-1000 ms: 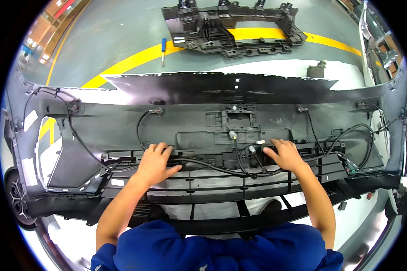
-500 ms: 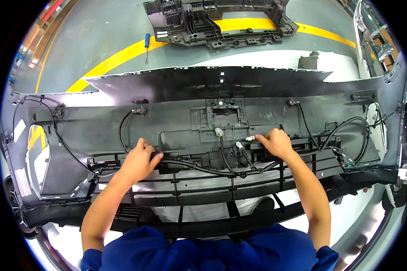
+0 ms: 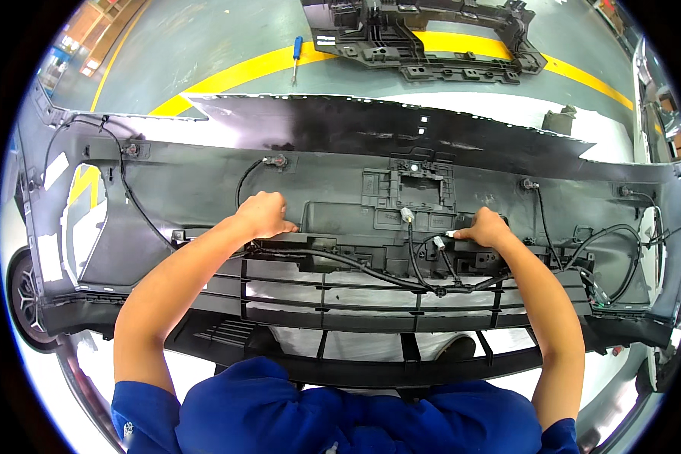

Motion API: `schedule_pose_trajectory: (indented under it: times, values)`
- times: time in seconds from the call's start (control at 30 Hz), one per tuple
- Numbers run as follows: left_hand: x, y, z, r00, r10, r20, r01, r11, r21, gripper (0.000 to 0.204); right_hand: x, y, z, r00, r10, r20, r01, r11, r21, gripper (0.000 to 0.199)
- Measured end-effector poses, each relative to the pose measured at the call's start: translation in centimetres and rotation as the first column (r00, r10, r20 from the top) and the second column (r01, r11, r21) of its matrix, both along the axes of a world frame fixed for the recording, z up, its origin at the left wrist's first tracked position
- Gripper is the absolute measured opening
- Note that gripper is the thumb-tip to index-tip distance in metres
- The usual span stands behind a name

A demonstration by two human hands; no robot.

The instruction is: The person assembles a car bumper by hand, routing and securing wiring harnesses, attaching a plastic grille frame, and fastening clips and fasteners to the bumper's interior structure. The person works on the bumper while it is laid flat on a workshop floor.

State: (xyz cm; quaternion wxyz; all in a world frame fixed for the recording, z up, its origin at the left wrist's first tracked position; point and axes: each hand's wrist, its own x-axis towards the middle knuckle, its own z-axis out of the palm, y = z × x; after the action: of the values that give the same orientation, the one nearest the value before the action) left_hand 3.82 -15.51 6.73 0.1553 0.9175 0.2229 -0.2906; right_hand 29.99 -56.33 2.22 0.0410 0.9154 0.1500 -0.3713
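Observation:
A large bumper cover (image 3: 340,165) lies inside-up before me, with a black wiring harness (image 3: 356,266) running along its lower grille (image 3: 371,312). My right hand (image 3: 488,228) pinches a small white connector (image 3: 451,234) between thumb and fingers. Right beside it a second white-tipped connector (image 3: 440,244) stands on its branch cable. A grey-white connector (image 3: 407,216) rises below the square bracket (image 3: 420,185). My left hand (image 3: 265,216) is closed, its fingers curled down at the bumper's inner panel above the harness; what they hold, if anything, is hidden.
Round sensors (image 3: 278,161) with cables sit along the bumper. Beyond it, a black plastic frame (image 3: 439,57) and a blue-handled screwdriver (image 3: 296,57) lie on the floor. A small dark block (image 3: 559,119) rests at the far right. A car wheel (image 3: 30,299) shows at left.
The whole view has shifted, so the scene sits further right and higher. My left hand has moved away from me, off the harness, and its fingers have closed. My right hand keeps the white connector.

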Motion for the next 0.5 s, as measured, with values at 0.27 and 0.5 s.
schedule_pose_trajectory:
  times: [0.27,0.5]
  values:
    - [1.1,-0.5,0.7,0.989,0.036,-0.147,-0.037,0.999,-0.006,0.051,1.1,-1.9,-0.5,0.995,-0.064,-0.080,0.081,0.968,0.236,0.050]
    - [1.4,-1.2,1.0,0.987,0.079,-0.141,-0.075,0.997,0.035,0.052,1.3,-2.0,-2.0,0.999,0.007,-0.052,0.002,0.986,0.168,0.040]
